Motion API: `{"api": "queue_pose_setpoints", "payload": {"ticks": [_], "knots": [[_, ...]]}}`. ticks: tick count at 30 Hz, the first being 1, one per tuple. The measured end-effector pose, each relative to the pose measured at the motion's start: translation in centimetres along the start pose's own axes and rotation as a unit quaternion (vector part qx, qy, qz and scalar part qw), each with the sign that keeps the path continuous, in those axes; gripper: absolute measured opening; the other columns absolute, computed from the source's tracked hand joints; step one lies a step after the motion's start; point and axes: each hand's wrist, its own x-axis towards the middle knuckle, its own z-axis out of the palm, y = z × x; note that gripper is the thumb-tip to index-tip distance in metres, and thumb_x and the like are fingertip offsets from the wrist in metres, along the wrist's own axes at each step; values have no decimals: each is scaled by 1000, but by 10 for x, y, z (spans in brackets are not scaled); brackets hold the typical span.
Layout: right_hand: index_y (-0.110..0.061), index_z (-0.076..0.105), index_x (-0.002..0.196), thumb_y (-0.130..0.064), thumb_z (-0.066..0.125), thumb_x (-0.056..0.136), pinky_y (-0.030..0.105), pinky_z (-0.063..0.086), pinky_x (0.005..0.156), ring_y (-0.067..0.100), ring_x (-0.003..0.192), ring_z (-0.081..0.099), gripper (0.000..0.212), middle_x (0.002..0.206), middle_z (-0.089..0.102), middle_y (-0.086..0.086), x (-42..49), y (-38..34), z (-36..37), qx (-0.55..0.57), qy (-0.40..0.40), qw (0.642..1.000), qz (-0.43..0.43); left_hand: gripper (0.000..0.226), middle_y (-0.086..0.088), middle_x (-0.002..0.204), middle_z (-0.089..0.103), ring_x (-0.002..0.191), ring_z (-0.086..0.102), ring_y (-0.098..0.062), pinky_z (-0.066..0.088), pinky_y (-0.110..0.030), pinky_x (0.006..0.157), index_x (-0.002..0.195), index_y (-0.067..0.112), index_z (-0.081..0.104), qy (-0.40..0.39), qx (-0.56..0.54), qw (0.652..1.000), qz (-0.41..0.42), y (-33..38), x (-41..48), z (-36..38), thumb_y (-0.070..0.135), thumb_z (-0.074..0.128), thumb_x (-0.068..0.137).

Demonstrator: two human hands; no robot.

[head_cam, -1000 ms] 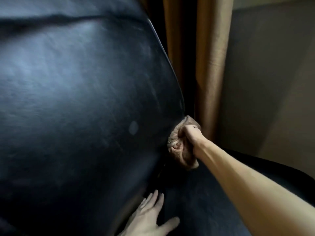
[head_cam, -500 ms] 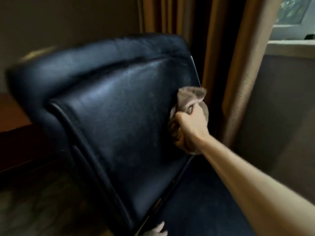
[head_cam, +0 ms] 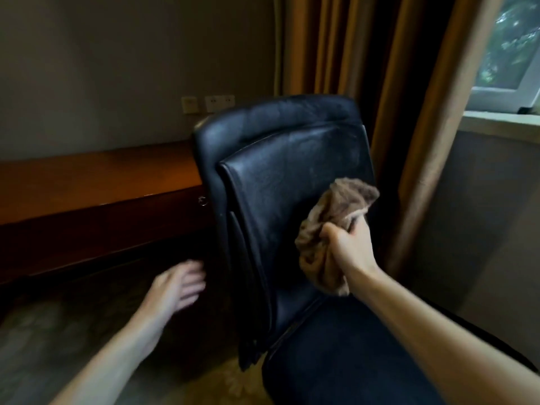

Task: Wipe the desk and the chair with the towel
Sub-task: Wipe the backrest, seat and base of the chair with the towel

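A black leather chair (head_cam: 280, 182) stands in the middle, its backrest facing me and its dark seat (head_cam: 350, 361) at the lower right. My right hand (head_cam: 349, 247) grips a bunched brown towel (head_cam: 330, 226) against the right side of the backrest. My left hand (head_cam: 178, 283) hovers with loose, blurred fingers to the left of the chair, holding nothing. The wooden desk (head_cam: 96, 176) runs along the wall behind the chair on the left.
Brown curtains (head_cam: 344, 54) hang behind the chair, and a window (head_cam: 514, 48) with a sill is at the upper right. Wall sockets (head_cam: 209, 103) sit above the desk. Patterned carpet (head_cam: 43, 331) covers the floor at the lower left.
The view has pulled back from the backrest. My right hand with the towel has stayed on the backrest's right side. My left hand has left the seat and moved out to the chair's left.
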Motion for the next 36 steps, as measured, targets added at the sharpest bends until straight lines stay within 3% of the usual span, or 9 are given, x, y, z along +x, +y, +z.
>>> {"api": "queue_pose_setpoints", "payload": {"ticks": [4, 9, 12, 15, 18, 22, 25, 30, 36], "knots": [[-35, 51, 136, -31, 65, 62, 51, 60, 89, 32, 94, 73, 75, 105, 75, 7, -17, -10, 48, -120, -54, 991, 18, 61, -2, 134, 64, 126, 62, -18, 46, -47, 110, 140, 29, 59, -27, -70, 996, 56, 54, -15, 15, 66, 35, 97], [-46, 54, 130, -40, 59, 73, 37, 50, 105, 5, 122, 61, 58, 128, 68, -16, -94, 1, 67, -234, -291, 920, -118, 75, -15, 146, 55, 126, 57, -24, 43, -42, 106, 148, 23, 50, -21, -95, 995, 19, 77, -1, 36, 73, 32, 94], [-52, 63, 120, -22, 63, 68, 24, 46, 107, -8, 121, 58, 60, 122, 69, -24, -81, -13, 52, -157, -211, 954, -145, 67, -7, 129, 70, 117, 63, -22, 43, -43, 107, 138, 28, 59, -31, -106, 994, 12, 79, 13, 30, 71, 26, 99], [-36, 66, 127, 0, 61, 69, 28, 56, 90, 1, 96, 72, 68, 99, 77, -9, -47, -45, 42, -15, -50, 988, -144, 59, 6, 123, 71, 118, 62, -12, 39, -40, 108, 133, 34, 60, -41, -80, 995, 32, 92, 28, 29, 69, 24, 101], [-34, 59, 135, 1, 61, 80, 5, 47, 76, -16, 78, 64, 65, 90, 70, -18, 15, -85, 37, -26, 83, 986, -142, 43, 19, 104, 75, 109, 64, -4, 46, -33, 91, 111, 42, 65, -53, -83, 993, 71, 121, 46, 38, 66, 30, 102], [-40, 46, 140, -29, 57, 77, 43, 55, 97, 25, 105, 69, 65, 114, 72, 0, 84, -98, 57, -164, 43, 983, -68, 48, 15, 116, 76, 111, 69, -7, 48, -35, 97, 120, 39, 68, -55, -98, 989, 93, 140, 67, 55, 67, 34, 102], [-39, 39, 140, -36, 57, 79, 49, 54, 95, 39, 106, 67, 64, 118, 71, 10, 68, -82, 77, -212, 41, 975, -56, 70, 7, 132, 70, 124, 65, -14, 42, -46, 114, 137, 31, 64, -25, -123, 986, 109, 136, 69, 61, 78, 50, 86], [-42, 49, 126, -34, 62, 64, 39, 55, 89, 26, 102, 68, 64, 109, 74, -4, -9, -40, 59, -229, -140, 961, -68, 58, -2, 123, 74, 116, 70, -21, 45, -45, 112, 131, 19, 69, 28, -192, 977, 92, 135, 47, 68, 61, 53, 95], [-34, 73, 103, -23, 61, 57, 43, 58, 90, 15, 94, 72, 49, 96, 77, -5, -64, -35, -17, -143, -222, 964, 13, 53, 1, 106, 79, 97, 73, -17, 50, -33, 75, 114, 23, 74, 58, -167, 981, 85, 147, -28, 70, 63, 43, 99]]}}
